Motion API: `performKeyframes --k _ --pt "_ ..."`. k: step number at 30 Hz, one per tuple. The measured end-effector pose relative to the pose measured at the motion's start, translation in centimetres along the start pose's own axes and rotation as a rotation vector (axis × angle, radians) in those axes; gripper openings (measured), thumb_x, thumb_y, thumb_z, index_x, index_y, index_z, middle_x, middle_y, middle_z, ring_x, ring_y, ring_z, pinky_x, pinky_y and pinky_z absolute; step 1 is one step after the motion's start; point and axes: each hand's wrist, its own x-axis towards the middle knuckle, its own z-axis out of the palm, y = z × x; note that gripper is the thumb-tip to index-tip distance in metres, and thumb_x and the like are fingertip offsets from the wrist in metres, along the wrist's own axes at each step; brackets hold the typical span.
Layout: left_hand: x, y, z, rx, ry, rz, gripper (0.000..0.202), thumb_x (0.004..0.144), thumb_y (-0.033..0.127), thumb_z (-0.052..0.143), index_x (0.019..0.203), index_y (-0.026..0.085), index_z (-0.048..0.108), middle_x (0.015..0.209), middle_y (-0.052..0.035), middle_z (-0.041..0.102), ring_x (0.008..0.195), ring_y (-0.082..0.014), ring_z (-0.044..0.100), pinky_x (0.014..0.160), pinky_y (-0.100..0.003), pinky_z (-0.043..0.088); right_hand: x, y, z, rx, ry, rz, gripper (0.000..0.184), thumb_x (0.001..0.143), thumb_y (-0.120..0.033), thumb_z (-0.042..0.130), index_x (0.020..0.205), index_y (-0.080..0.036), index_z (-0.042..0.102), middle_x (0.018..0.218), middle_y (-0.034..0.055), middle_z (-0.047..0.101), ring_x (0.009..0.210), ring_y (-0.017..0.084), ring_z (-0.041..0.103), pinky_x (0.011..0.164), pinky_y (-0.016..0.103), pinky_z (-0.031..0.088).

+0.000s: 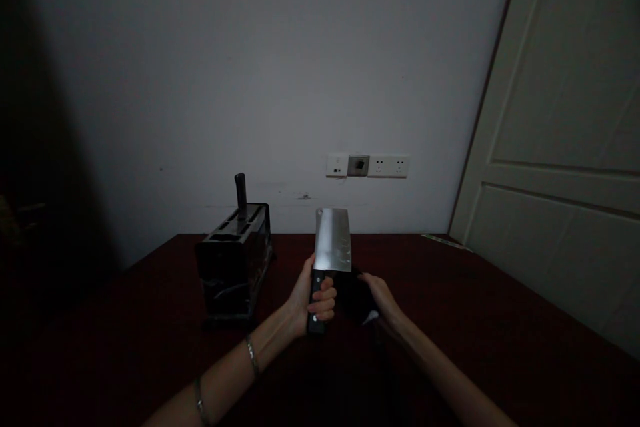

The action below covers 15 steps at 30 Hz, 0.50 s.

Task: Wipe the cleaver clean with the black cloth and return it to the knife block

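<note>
Grips one cleaver [333, 240] by its one black handle, with the fingers of the left hand [301, 297] wrapped snugly around it and the single blade pointing to twelve o'clock, near mid-view. Holds one dark item [354, 297] in the right hand [380, 293], below the blade toward five o'clock, with those fingers mostly hidden; cannot tell what it is in this gloom. Wears two bracelets [251, 353] on the left forearm. Faces one dark red table [450, 293], with one slotted block [225, 280] at nine o'clock from the cleaver and one upright black handle [241, 191] in its top. Has one row of wall plates [359, 165] at one o'clock.
</note>
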Motion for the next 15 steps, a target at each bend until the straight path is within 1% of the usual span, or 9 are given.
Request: performKeyframes --k 2,4,7,9,12,15 --pt "0.0 0.0 -0.1 -0.003 -0.006 0.0 0.074 0.078 0.069 0.009 0.043 0.015 0.045 0.031 0.0052 0.029 0.022 -0.0041 0.017 0.027 -0.018 0.018 0.2 -0.4 -0.5 0.102 0.024 0.056 0.018 0.068 -0.033 0.057 0.064 -0.015 0.061 0.055 0.0001 0.063 0.054 0.016 0.058 0.054 0.027 0.044" --pt "0.1 -0.1 -0.2 -0.004 -0.008 -0.002 0.074 0.078 0.069 0.008 0.043 0.015 0.045 0.031 0.0052 0.028 0.022 -0.004 0.017 0.027 -0.018 0.016 0.2 -1.0 -0.9 0.194 0.026 0.107 0.017 0.071 -0.03 0.053 0.064 -0.015 0.06 0.058 0.0022 0.064 0.055 0.017 0.06 0.057 0.029 0.048" --pt "0.1 -0.1 -0.3 -0.012 0.002 -0.004 0.073 0.078 0.07 0.01 0.043 0.015 0.043 0.031 0.0055 0.027 0.022 -0.0039 0.016 0.027 -0.018 0.014 0.3 -1.6 -1.1 0.309 0.027 0.132 0.016 0.076 -0.025 0.05 0.068 -0.016 0.059 0.063 0.0028 0.067 0.06 0.017 0.063 0.065 0.032 0.051" --pt "0.1 -0.3 -0.3 -0.023 0.013 -0.005 0.072 0.078 0.07 0.012 0.043 0.015 0.042 0.031 0.006 0.027 0.023 -0.0037 0.015 0.027 -0.018 0.014 0.4 -1.7 -1.1 0.358 0.028 0.138 0.014 0.077 -0.023 0.05 0.073 -0.015 0.061 0.066 0.0041 0.068 0.063 0.018 0.064 0.067 0.033 0.052" --pt "0.0 -0.5 -0.2 -0.034 0.018 -0.008 0.069 0.078 0.069 0.017 0.043 0.015 0.042 0.032 0.0064 0.026 0.024 -0.0034 0.016 0.028 -0.018 0.015 0.6 -1.6 -1.1 0.355 0.046 0.12 0.009 0.074 -0.019 0.057 0.076 -0.012 0.062 0.067 0.007 0.069 0.061 0.02 0.065 0.064 0.034 0.053" --pt "0.1 -0.8 -0.2 -0.033 0.01 -0.007 0.067 0.079 0.068 0.019 0.045 0.015 0.044 0.033 0.0062 0.027 0.024 -0.0035 0.016 0.028 -0.017 0.017 0.9 -2.0 -1.6 0.295 0.111 0.027 0.009 0.07 -0.018 0.062 0.077 -0.013 0.061 0.065 0.0053 0.069 0.057 0.018 0.064 0.057 0.03 0.052"
